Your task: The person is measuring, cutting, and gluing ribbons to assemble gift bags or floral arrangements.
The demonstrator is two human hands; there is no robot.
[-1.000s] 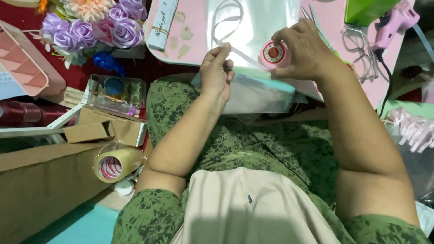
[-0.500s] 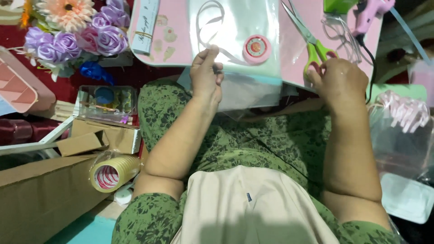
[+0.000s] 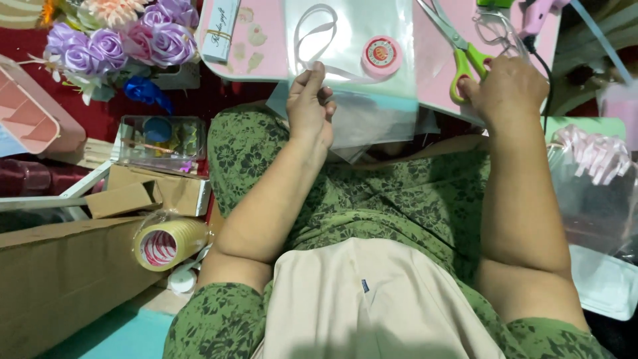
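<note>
My left hand pinches the end of a clear tape strip that loops over a clear plastic sheet on a pink board. A small tape roll with a red centre lies on the sheet, at the strip's far end. My right hand rests on the green handles of a pair of scissors lying on the board; its fingers curl over the handles.
Purple and pink paper roses sit at the far left by a pink tray. A clear box, cardboard boxes and a big tape roll lie at my left. A pink glue gun and pink ribbons are at right.
My right hand let go of the small tape roll, which now lies on the sheet, and moved right onto the scissors. My left hand kept its pinch on the strip.
</note>
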